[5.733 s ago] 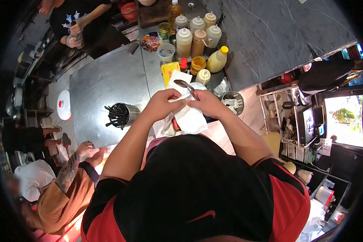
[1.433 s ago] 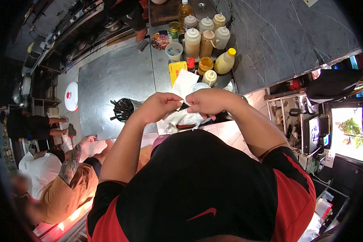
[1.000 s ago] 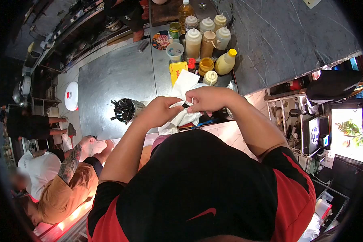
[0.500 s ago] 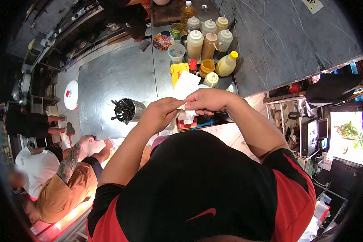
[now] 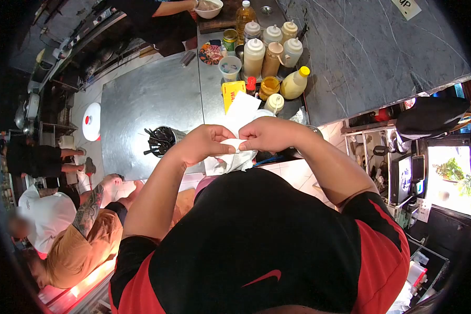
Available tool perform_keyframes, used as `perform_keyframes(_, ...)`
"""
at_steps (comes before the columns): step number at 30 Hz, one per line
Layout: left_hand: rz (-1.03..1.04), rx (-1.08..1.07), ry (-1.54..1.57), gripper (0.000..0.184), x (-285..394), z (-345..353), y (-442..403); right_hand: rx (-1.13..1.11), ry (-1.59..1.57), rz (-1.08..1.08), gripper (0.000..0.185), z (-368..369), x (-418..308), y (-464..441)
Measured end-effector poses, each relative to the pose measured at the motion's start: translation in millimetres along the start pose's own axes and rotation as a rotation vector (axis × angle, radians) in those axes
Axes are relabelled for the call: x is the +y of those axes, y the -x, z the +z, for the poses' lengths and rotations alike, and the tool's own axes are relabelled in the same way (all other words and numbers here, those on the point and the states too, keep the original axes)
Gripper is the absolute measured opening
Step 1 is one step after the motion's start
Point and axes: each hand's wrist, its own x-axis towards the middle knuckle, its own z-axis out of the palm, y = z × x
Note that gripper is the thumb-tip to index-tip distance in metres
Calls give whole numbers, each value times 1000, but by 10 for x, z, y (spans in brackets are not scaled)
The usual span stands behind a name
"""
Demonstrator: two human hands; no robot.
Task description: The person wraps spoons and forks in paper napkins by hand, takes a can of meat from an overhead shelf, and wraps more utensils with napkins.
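Observation:
White tissue [image 5: 234, 157] is pinched between my two hands near the front edge of the counter. My left hand [image 5: 208, 142] grips its left side with thumb and fingers. On the other side my right hand [image 5: 261, 135] holds it, the fingertips of both hands nearly touching. Just beyond my hands lies a flat white napkin [image 5: 243, 108], beside a yellow box [image 5: 232, 93]. A perforated metal holder [image 5: 178, 137] with black-handled utensils [image 5: 160, 141] stands left of my left hand. Whether the tissue wraps anything is hidden.
Several squeeze bottles [image 5: 254, 57], a yellow-capped bottle [image 5: 294, 83] and a sauce jar [image 5: 269, 87] stand beyond my hands. A person's hand [image 5: 206, 5] is in a white bowl [image 5: 210, 11] at the top. Other people are at the left. A shelf rack [image 5: 371, 157] stands right.
The spoon seen between my hands earliest is no longer visible. My fingers have shifted on the tissue, and its white front now spreads below them. A person's hand has come to the bowl at the top.

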Motion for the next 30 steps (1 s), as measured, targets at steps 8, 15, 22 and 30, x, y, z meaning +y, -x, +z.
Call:
perform_keyframes(8, -79, -134, -141, 26, -30, -103, -93, 7, 206, -135, 44, 14, 89, -37)
perform_keyframes(15, 62, -134, -222, 31, -86, -140, -126, -29, 127, -110, 36, -43, 201, -230)
perform_keyframes(22, 132, -69, -380, 27, -105, -80, -100, -266, -88, 82, 34, -305, 72, -216)
perform_keyframes(30, 259, 146, -133, 24, -264, -194, 48, 774, -668, -5, 36, -313, 529, 120)
